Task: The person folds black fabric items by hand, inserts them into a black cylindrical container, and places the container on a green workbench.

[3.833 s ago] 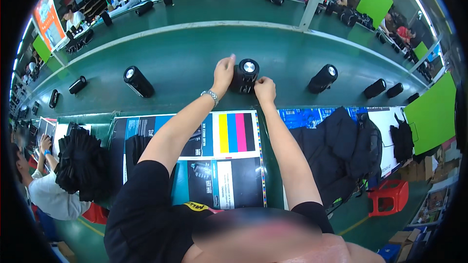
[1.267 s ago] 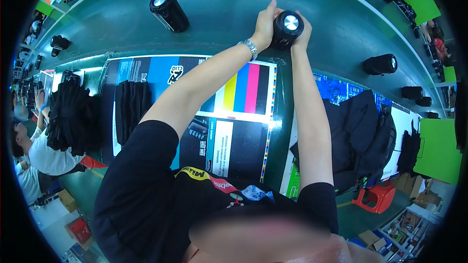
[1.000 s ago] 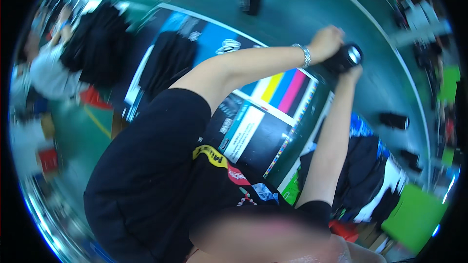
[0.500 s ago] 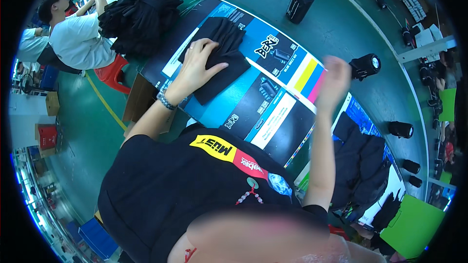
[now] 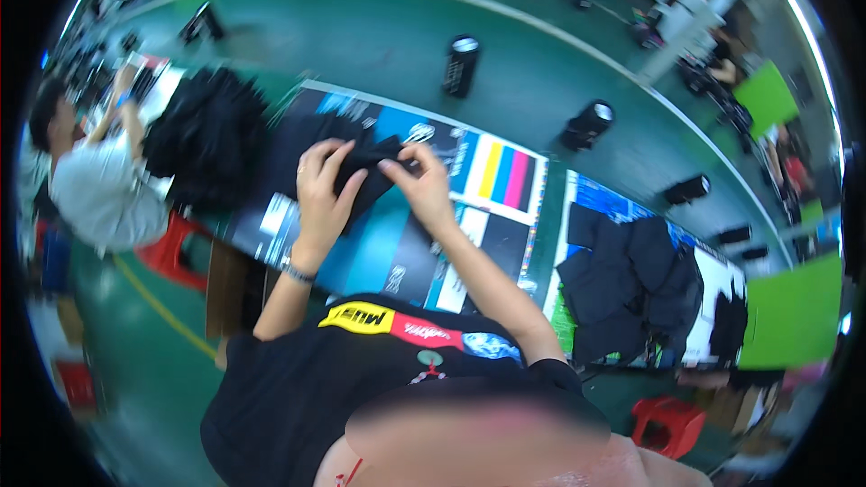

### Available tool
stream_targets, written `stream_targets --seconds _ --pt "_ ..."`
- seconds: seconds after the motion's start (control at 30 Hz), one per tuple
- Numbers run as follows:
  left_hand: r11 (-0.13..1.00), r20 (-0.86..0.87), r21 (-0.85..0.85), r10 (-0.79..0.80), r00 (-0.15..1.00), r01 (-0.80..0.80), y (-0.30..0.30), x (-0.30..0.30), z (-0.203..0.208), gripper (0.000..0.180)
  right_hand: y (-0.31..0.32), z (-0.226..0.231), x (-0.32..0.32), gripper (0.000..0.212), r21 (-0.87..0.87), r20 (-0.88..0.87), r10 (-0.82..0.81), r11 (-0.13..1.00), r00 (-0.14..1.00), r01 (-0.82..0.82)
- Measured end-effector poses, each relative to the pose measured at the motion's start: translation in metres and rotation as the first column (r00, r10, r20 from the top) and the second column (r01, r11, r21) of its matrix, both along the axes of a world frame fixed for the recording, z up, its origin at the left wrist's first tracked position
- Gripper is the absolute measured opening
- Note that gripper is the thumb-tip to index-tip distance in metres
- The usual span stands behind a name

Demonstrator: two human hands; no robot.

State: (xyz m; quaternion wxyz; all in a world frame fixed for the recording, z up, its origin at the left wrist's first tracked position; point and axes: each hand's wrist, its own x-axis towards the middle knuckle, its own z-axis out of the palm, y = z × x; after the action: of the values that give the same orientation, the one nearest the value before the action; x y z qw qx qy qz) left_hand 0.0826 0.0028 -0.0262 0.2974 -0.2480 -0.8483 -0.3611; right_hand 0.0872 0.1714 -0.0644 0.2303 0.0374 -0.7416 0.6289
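A stack of folded black cloth pieces (image 5: 361,160) lies on the printed table sheet in front of me. My left hand (image 5: 322,194) rests on its left side, with fingers bent and spread and the thumb apart from them. At the stack's right edge, my right hand (image 5: 424,185) pinches a raised bit of the top cloth piece between thumb and fingers. The exact fold under my fingertips is blurred.
A large heap of black cloth (image 5: 206,135) sits to the left, beside a seated person (image 5: 104,185) in a light shirt. More black pieces (image 5: 627,280) cover the table at right. Black cylinders (image 5: 461,66) stand beyond the table. Red stools (image 5: 666,426) are near.
My right hand has come in from the right and taken hold of the cloth's edge. My left hand stays on the stack. The whole view has turned and shifted.
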Motion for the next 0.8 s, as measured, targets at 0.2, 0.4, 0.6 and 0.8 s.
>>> stream_targets --seconds 0.2,0.4,0.6,0.8 --pt "0.62 0.384 0.778 -0.595 0.706 0.099 0.044 0.011 0.013 0.016 0.017 0.065 0.041 0.021 -0.619 0.004 0.268 0.757 0.963 -0.208" --pt "0.697 0.23 0.62 -0.601 0.765 0.361 0.075 0.014 0.024 0.011 0.031 0.036 0.05 0.021 -0.613 0.087 0.207 0.783 0.974 -0.112" --pt "0.449 0.351 0.891 -0.783 0.514 0.075 0.081 0.003 0.016 0.013 0.047 0.032 0.051 0.01 -0.556 0.136 0.107 0.831 0.985 -0.013" --pt "0.589 0.576 0.803 -0.807 0.131 0.094 0.079 -0.016 0.016 0.029 0.082 0.056 0.029 0.01 -0.695 0.082 0.147 0.717 0.986 -0.05"
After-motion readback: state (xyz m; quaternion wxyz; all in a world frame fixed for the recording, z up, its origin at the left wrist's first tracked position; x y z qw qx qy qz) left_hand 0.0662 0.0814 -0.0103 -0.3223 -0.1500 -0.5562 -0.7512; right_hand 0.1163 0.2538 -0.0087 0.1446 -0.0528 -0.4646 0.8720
